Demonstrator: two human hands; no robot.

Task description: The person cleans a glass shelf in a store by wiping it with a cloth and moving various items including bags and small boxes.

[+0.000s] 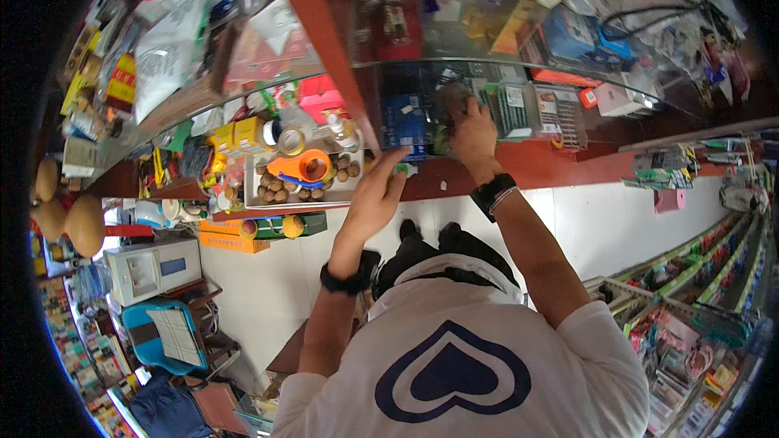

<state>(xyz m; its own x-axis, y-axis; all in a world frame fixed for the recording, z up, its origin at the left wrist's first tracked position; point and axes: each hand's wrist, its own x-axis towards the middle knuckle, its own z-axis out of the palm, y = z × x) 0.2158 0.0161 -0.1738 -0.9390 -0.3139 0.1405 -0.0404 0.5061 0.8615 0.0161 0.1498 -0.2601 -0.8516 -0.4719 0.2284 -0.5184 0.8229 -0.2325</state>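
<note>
My right hand [475,134] reaches onto a cabinet shelf below a glass shelf pane [548,70]. Its fingertips are at a dark, blurred item [453,100]; whether they grip it I cannot tell. Beside it on the right stand dark green packs [514,111] in a row, and on the left lie blue packages [405,125]. My left hand [380,194] is at the shelf's front edge, thumb and fingers apart, near a small green and white item [401,168]. It seems to hold nothing. Left of it sits a white tray [249,185] with walnuts [277,191], an orange container [307,165] and a tape roll [291,141].
Boxes and plastic bags crowd the upper glass at right. A red-brown upright [322,30] divides the shelves. Behind on the left are orange boxes [234,240], a white appliance [152,271] and a blue chair [164,337]. Racks of goods [700,274] line the right.
</note>
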